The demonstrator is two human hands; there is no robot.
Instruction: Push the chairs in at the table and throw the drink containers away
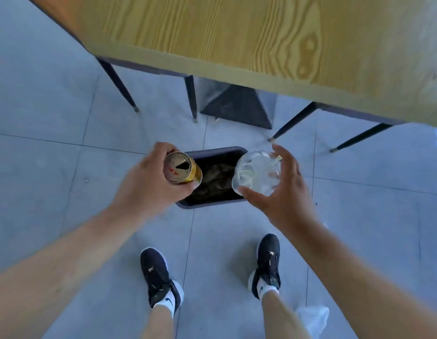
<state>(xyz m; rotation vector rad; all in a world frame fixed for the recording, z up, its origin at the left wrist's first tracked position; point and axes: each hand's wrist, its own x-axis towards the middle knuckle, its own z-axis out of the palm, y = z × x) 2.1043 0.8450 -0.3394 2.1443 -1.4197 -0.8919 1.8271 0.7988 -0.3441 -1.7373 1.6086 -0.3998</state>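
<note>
Gold can (183, 171) and clear plastic cup (258, 173) are both held above the dark bin (213, 152) on the floor, below the tabletop (237, 40) edge. Left hand (149, 182) is clamped around the can; right hand (286, 189) cradles the cup, fingers spread. Recommend centring each over the opening before release; both forearms extend forward and down

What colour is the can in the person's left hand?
Gold, with a pale printed top; the can shows best, and only, in the head view.
</note>
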